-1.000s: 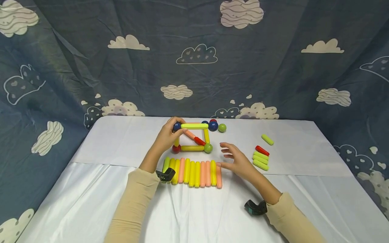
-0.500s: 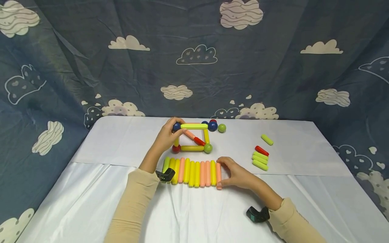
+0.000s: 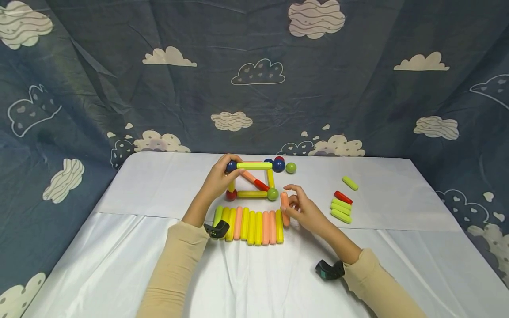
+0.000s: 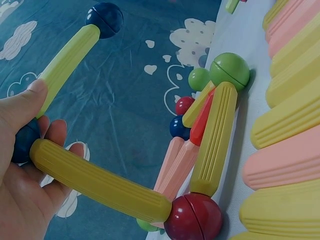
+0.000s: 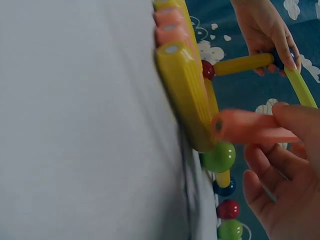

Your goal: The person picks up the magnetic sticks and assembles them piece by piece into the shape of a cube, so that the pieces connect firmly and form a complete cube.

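My left hand (image 3: 218, 179) grips a dark blue ball (image 4: 26, 141) at the upper left corner of a frame built of sticks and balls. A light green stick (image 3: 254, 166) forms its top edge, and a yellow stick (image 4: 100, 180) runs down from the blue ball to a red ball (image 4: 193, 217). At the lower right corner sits a green ball (image 3: 272, 194). My right hand (image 3: 308, 212) pinches a pink stick (image 5: 250, 126) between thumb and fingers. The pink stick tilts upward beside the right end of a row of sticks (image 3: 251, 227).
Right of the frame, a loose green ball (image 3: 291, 168) lies near a blue ball (image 3: 279, 165). Further right are a red stick (image 3: 343, 197) and several short green sticks (image 3: 340, 215). Behind the white-covered table (image 3: 381, 194) hangs a dark cloud-print cloth (image 3: 254, 97).
My right hand came down to the row's right end, took hold of the pink stick there and raised it toward the frame. My left hand stays on the blue ball.
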The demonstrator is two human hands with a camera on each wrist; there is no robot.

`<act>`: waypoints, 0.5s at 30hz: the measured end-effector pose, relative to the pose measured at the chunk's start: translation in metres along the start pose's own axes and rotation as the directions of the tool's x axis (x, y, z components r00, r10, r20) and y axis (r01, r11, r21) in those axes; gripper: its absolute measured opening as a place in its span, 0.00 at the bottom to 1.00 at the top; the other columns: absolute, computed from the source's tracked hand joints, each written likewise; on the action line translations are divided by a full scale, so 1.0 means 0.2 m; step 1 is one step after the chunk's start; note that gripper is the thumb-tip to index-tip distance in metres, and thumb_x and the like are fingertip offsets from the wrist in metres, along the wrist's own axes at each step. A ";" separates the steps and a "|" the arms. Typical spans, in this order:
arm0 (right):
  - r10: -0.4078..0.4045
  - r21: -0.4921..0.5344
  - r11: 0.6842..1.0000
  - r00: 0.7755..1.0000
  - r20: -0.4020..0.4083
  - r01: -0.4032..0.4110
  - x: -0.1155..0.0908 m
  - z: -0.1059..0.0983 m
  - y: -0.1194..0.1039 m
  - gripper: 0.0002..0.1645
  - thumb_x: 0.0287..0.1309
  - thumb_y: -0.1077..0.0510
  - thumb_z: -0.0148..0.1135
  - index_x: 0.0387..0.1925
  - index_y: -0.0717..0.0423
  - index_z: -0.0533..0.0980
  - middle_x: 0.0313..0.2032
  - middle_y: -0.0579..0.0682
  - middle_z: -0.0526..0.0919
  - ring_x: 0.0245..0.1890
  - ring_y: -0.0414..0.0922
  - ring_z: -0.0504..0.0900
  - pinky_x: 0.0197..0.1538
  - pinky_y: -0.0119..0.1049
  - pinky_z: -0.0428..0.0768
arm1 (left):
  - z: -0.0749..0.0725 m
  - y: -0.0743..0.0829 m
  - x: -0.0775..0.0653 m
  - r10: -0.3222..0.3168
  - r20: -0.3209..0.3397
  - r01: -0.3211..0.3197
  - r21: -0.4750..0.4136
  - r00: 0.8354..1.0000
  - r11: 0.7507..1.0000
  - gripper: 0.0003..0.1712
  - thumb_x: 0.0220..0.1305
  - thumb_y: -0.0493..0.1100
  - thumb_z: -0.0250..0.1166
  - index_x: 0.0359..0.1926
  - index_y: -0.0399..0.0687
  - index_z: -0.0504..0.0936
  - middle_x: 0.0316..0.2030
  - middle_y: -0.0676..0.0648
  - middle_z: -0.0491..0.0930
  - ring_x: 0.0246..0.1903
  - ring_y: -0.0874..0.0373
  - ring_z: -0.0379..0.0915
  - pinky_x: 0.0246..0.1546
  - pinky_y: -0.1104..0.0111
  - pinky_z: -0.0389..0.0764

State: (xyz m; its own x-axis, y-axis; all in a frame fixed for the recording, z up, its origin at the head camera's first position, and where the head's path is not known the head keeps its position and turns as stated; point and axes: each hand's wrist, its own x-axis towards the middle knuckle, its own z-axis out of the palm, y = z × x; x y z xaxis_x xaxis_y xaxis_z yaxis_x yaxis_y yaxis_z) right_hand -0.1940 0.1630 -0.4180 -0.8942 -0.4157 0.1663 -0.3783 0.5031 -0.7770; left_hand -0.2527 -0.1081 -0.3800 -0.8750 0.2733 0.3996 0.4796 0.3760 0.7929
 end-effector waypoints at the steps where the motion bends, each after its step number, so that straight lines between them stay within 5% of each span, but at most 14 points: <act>1: 0.007 -0.014 1.000 1.000 -0.025 -0.007 0.02 0.00 -0.01 0.28 0.56 0.58 0.59 0.57 0.55 0.60 0.32 0.47 0.78 0.31 0.44 0.72 0.34 0.36 0.71 | 0.00 0.00 0.00 -0.002 0.000 0.002 -0.001 1.000 1.000 0.14 0.59 0.44 0.61 0.44 0.46 0.71 0.44 0.46 0.68 0.43 0.53 0.66 0.45 0.63 0.73; 7: 0.038 -0.080 0.995 0.986 -0.160 -0.051 0.16 0.00 -0.03 0.20 0.54 0.57 0.62 0.48 0.59 0.70 0.33 0.50 0.77 0.33 0.45 0.71 0.36 0.35 0.72 | 0.00 0.00 0.00 -0.004 0.000 0.004 -0.003 1.000 1.000 0.14 0.59 0.43 0.61 0.44 0.45 0.71 0.44 0.45 0.68 0.43 0.52 0.66 0.44 0.63 0.73; 15: -0.009 -0.056 0.998 0.974 -0.228 -0.004 0.29 -0.01 -0.05 0.15 0.53 0.60 0.62 0.42 0.61 0.72 0.34 0.54 0.78 0.36 0.48 0.75 0.38 0.39 0.75 | -0.01 0.01 0.00 -0.035 0.004 0.035 -0.026 0.999 0.999 0.14 0.59 0.43 0.61 0.45 0.45 0.71 0.45 0.44 0.68 0.43 0.51 0.66 0.44 0.62 0.73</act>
State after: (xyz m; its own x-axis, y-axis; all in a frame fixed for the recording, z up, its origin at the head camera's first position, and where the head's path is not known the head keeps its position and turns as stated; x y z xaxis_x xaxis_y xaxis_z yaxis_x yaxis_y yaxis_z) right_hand -0.2423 0.1362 -0.3996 -0.9217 -0.2363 0.3076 -0.3879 0.5464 -0.7423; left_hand -0.2521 -0.1088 -0.3781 -0.8911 0.2631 0.3698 0.4465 0.3622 0.8182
